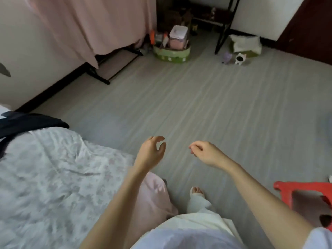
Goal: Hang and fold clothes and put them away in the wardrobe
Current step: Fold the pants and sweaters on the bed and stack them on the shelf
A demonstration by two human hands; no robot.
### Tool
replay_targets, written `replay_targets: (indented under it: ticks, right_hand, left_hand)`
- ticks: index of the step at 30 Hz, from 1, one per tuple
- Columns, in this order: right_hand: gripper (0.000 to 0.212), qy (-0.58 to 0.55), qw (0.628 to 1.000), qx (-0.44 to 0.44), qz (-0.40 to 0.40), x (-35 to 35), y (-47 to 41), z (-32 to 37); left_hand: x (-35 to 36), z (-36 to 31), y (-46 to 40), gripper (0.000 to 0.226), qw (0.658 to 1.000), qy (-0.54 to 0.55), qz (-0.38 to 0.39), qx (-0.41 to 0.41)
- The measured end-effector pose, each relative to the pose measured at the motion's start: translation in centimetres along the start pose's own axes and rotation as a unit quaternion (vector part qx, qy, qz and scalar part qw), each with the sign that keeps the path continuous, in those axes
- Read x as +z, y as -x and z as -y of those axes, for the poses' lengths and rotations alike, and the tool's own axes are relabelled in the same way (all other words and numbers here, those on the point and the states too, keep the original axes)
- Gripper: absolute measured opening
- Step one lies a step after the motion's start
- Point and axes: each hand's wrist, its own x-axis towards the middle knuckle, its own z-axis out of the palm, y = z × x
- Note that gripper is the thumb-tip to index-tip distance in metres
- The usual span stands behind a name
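My left hand (152,150) hangs in the air above the grey floor, just past the bed's corner, its fingers loosely curled and holding nothing. My right hand (203,151) hovers a little to its right, fingers also loosely curled and empty. A dark navy garment (27,123) lies on the far left of the bed. The bed carries a white floral cover (45,177). A pale pink cloth (154,191) hangs off the bed's near corner under my left forearm. No wardrobe is in view.
A pink curtain (86,24) hangs over a black frame at the back left. A green basket (171,53) of bottles and a pink box stands on the floor. A black table leg (222,33), a cat bed (245,45) and a red plastic stool (305,196) stand to the right.
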Motion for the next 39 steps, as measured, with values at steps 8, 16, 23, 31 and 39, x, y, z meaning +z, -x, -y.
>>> replay_targets:
  ticks: [8, 16, 23, 31, 39]
  right_hand:
    - [0.026, 0.041, 0.992, -0.118, 0.019, -8.1, -15.4, 8.2]
    - [0.025, 0.076, 0.953, -0.25, 0.154, -3.6, -24.9, 20.4]
    - [0.03, 0.152, 0.911, -0.326, 0.203, 4.5, -34.3, 34.8]
    - [0.034, 0.23, 0.841, -0.385, 0.302, 16.8, -38.4, 48.2]
    - [0.033, 0.252, 0.787, -0.405, 0.39, 31.3, -41.8, 57.5]
  left_hand:
    - [-7.2, -5.5, -11.6, 0.028, 0.983, 0.02, -0.176, -0.044]
    - [-14.9, 1.2, -13.5, 0.029, 0.928, 0.065, -0.32, -0.178]
    - [-26.2, 11.5, -18.0, 0.035, 0.879, 0.086, -0.411, -0.224]
    - [-33.7, 24.1, -16.6, 0.035, 0.816, 0.134, -0.44, -0.35]
    - [-39.2, 37.6, -12.8, 0.031, 0.753, 0.131, -0.446, -0.466]
